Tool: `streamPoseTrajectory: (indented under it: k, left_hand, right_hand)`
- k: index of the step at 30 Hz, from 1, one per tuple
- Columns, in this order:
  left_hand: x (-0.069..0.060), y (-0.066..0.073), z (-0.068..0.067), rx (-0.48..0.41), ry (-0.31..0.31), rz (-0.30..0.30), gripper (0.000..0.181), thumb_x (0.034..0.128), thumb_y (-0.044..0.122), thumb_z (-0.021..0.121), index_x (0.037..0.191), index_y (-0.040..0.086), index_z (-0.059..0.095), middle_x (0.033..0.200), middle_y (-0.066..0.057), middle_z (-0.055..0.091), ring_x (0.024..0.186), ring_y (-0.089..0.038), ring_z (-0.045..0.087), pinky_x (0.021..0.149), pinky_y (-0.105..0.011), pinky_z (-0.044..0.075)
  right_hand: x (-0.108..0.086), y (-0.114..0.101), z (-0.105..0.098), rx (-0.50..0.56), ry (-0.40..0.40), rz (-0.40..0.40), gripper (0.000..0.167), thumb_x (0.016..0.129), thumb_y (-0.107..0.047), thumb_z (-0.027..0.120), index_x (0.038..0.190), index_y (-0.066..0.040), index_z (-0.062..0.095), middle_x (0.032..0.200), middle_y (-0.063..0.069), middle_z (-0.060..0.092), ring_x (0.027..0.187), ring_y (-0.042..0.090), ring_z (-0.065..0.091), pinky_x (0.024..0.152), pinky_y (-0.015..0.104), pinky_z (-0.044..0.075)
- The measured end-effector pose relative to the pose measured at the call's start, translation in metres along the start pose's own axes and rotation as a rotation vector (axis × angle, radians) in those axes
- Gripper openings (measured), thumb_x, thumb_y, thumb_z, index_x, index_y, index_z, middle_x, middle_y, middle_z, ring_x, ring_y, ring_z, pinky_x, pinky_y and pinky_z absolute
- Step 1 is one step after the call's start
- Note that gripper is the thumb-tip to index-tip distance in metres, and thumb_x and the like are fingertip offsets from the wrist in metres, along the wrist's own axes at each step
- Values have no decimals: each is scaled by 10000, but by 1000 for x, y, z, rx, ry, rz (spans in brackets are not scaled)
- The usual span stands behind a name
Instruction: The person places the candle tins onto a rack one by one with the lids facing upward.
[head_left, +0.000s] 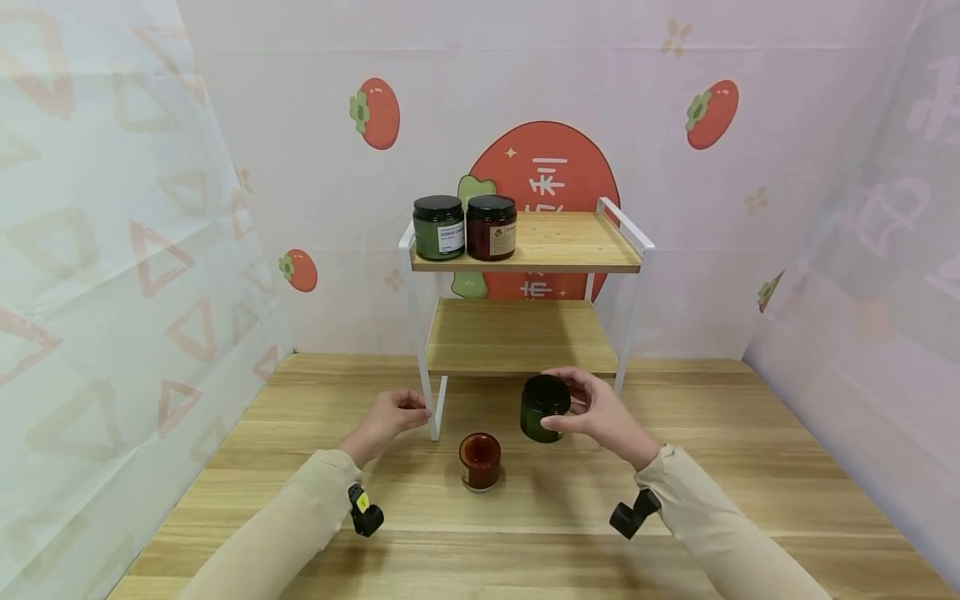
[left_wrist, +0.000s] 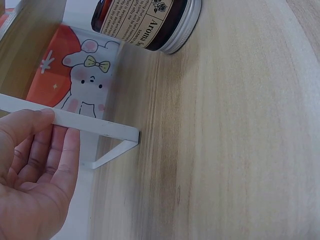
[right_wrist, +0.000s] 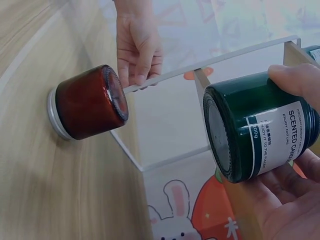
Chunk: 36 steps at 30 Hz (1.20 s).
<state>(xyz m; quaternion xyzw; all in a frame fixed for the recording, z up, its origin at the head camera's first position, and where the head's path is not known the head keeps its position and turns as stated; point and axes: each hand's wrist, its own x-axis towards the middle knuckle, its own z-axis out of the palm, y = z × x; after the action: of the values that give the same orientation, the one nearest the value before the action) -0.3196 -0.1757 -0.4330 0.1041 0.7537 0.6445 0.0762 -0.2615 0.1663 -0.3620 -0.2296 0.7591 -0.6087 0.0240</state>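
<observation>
Right of center, a right hand [head_left: 600, 412] grips a green jar [head_left: 542, 414] aloft; the left hand [head_left: 386, 422] pinches a white rack's leg [head_left: 423, 358]. Work appears midway: two jars [head_left: 438, 229] stand shelved, upper center, while an upturned red jar [head_left: 480, 461] sits unshelved, lower center.

Green jar [right_wrist: 247, 115], white label [right_wrist: 277, 135], dark red jar [right_wrist: 87, 102], white-framed shelf [head_left: 573, 239], 2 beige sleeves [head_left: 277, 521], red-fruit-patterned backdrop [head_left: 322, 183]

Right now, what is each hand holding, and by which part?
Right hand: green jar, by its sides. Left hand: white shelf leg, near the bottom.
</observation>
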Motion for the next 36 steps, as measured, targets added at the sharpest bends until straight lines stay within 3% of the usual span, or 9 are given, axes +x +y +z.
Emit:
streamPoseTrajectory:
  k: [11, 19, 26, 36]
  left_hand:
    - [0, 1, 0, 20, 8, -15, 125, 885, -45, 631, 981, -81, 559, 913, -67, 608, 940, -227, 641, 829, -250, 578]
    - [0, 2, 1, 16, 11, -24, 125, 886, -54, 625, 987, -88, 560, 917, -69, 609, 909, -188, 640, 828, -251, 579]
    - [0, 2, 0, 29, 12, -23, 118, 886, -47, 631, 975, -87, 565, 912, -72, 618, 934, -227, 648, 834, -268, 582]
    - [-2, 5, 1, 25, 14, -20, 128, 884, -42, 637, 979, -87, 565, 910, -75, 618, 908, -195, 641, 834, -260, 579]
  right_hand:
    - [0, -6, -6, 7, 4, 20, 655, 762, -32, 798, 1333, 20, 482, 1321, 229, 508, 1062, 116, 628, 862, 227, 556]
    - [5, -20, -15, -41, 48, -31, 635, 767, -8, 786, 1327, 30, 489, 1301, 215, 526, 1013, 53, 632, 847, 194, 550]
    - [10, -47, -24, -33, 48, -83, 620, 773, 20, 773, 1320, 42, 482, 1255, 149, 541, 1020, 84, 641, 843, 226, 568]
    - [13, -90, -32, -86, 50, -108, 573, 810, -25, 754, 1320, -21, 493, 1215, 63, 562, 1032, 124, 608, 807, 210, 570]
